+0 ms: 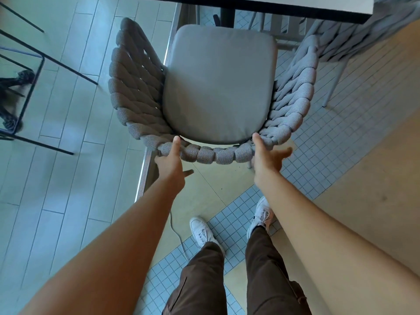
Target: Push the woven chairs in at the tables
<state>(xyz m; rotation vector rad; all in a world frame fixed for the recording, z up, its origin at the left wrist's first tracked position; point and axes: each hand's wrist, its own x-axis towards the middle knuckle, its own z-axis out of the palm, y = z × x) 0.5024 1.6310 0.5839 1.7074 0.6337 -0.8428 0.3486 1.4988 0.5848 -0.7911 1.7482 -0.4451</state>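
Note:
A grey woven chair point(136, 87) with a smooth grey seat cushion point(219, 85) stands in front of me, its seat front just under the edge of a table point(295, 7) at the top. My left hand point(170, 160) rests on the left part of the curved woven backrest, thumb over the top rim. My right hand point(268, 155) holds the right part of the same rim, thumb on the inside and fingers spread behind. Both arms are stretched out.
A second woven chair point(363, 37) stands at the top right beside the table. Black metal stool frames point(34, 71) stand on the plank floor at the left. A metal floor strip point(145, 169) and a thin cable point(177, 235) run near my white shoes.

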